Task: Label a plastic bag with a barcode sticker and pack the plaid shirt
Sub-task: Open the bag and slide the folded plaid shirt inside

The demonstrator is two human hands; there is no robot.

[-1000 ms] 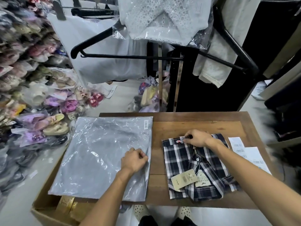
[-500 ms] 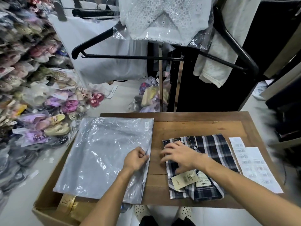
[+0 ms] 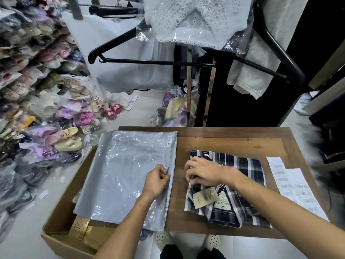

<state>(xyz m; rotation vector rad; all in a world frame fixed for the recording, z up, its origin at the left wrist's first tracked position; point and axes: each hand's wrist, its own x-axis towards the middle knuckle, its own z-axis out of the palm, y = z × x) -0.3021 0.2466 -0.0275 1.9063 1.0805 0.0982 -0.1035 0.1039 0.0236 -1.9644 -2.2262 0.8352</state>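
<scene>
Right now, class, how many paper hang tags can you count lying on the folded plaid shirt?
2. A tan tag lies at the plaid shirt's left-centre, and a white branded tag sits just right of it, touching. The right hand could hide another.

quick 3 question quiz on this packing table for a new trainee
1. True or false: the barcode sticker is already on the grey plastic bag.
2. Which hand pinches the bag's open edge? A left hand B right hand
3. Fill in: the sheet of barcode labels lies to the ___ of the folded navy plaid shirt.

Key: 1 true; 2 A; 3 right
</scene>
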